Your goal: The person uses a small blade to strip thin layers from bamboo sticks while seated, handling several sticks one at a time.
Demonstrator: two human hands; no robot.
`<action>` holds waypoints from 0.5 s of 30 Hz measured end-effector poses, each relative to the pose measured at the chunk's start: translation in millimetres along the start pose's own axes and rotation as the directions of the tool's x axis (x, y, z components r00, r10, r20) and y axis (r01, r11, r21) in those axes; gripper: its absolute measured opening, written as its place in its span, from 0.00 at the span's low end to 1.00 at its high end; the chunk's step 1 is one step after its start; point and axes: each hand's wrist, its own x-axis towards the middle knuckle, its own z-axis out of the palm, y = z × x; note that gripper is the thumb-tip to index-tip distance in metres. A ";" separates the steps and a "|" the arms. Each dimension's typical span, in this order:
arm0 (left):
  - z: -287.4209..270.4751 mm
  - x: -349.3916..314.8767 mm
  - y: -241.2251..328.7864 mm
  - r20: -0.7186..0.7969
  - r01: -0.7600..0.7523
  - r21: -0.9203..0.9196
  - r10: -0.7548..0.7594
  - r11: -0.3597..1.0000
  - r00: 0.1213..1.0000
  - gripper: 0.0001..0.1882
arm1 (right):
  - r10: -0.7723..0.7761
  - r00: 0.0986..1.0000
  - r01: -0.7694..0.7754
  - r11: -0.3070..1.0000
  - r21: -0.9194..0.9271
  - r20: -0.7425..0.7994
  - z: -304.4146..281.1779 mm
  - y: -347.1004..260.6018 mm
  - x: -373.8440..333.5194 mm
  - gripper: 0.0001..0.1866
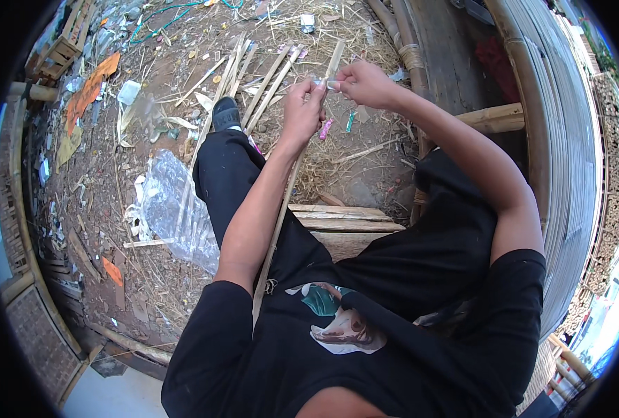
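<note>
One strip (336,57) is gripped at twelve o'clock by left hand (303,111), right hand (367,85) pinched beside. Overbent, it could be split.

Reaches forward with the left arm (254,216) and bends the right arm (473,146) outward at the elbow (522,202), slanting inward. Curls the left hand (302,113) closed just beside the right hand (367,85), bent at the fingers (346,72).

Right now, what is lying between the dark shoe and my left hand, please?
In the head view, long pale strips lie on the ground between the dark shoe and your left hand.
</note>
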 end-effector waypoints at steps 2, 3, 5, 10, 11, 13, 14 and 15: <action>3.0 -2.4 0.0 0.037 0.004 -0.092 -0.001 0.996 0.999 0.12 | 0.231 0.948 -0.271 0.946 0.177 0.218 -2.8 -2.1 -1.7 0.12; 1.4 -3.3 0.8 0.040 0.000 -0.088 0.004 0.996 0.999 0.12 | 0.236 0.912 -0.342 0.890 0.301 0.336 -3.0 -3.6 -2.1 0.12; 0.7 -7.1 7.5 0.033 0.082 -0.146 -0.078 0.986 0.996 0.13 | 0.223 0.868 -0.417 0.812 0.408 0.443 -6.4 -5.1 -2.9 0.12; 7.9 -9.9 9.6 -0.025 0.001 -0.049 -0.002 0.999 1.000 0.17 | 0.250 0.790 -0.525 0.748 0.406 0.560 -12.6 -2.1 2.5 0.10; 7.1 -9.1 7.8 -0.017 0.020 -0.033 -0.021 0.999 1.000 0.16 | 0.248 0.793 -0.521 0.749 0.408 0.557 -12.3 -4.5 2.0 0.10; 6.6 -6.2 6.4 0.003 0.074 -0.038 -0.074 0.997 0.997 0.14 | 0.302 0.800 -0.553 0.705 0.444 0.518 -11.1 -10.5 -0.8 0.09; 5.8 -5.1 4.9 0.005 0.070 -0.037 -0.070 0.997 0.998 0.14 | 0.302 0.803 -0.550 0.707 0.445 0.514 -11.1 -7.2 0.3 0.09; 4.6 -4.9 2.8 0.002 0.054 -0.028 -0.054 0.998 0.999 0.14 | 0.239 0.799 -0.545 0.674 0.498 0.551 -9.6 0.0 1.3 0.09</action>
